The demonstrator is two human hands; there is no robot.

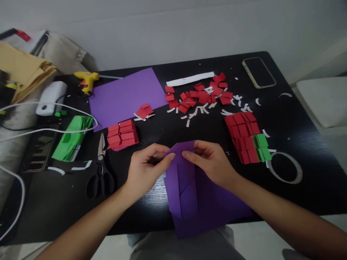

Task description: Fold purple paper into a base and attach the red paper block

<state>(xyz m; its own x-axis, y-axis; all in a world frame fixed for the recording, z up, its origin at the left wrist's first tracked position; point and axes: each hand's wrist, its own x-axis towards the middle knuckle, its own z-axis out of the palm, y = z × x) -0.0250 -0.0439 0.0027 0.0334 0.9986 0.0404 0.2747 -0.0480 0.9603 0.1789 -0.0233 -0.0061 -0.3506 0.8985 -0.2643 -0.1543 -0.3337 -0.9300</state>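
Both hands pinch the far end of a folded purple paper piece (187,184) near the table's front edge. My left hand (148,166) grips its upper left corner between thumb and fingers. At the upper right corner, my right hand (213,160) presses its thumb on the paper with the fingers behind. Creases and overlapping flaps run down the folded piece. Beneath it lies a flat purple sheet (217,213), which reaches over the table edge above the person's lap. Black-handled scissors (101,173) rest to the left of my left hand.
Behind are another purple sheet (127,94), a yellow glue gun (88,81), red paper pieces (203,96) and white scraps. Red paper blocks (123,135), a green paper bundle (73,139), a red-green block (244,139), a tape roll (298,168) and a phone (258,72) surround the hands.
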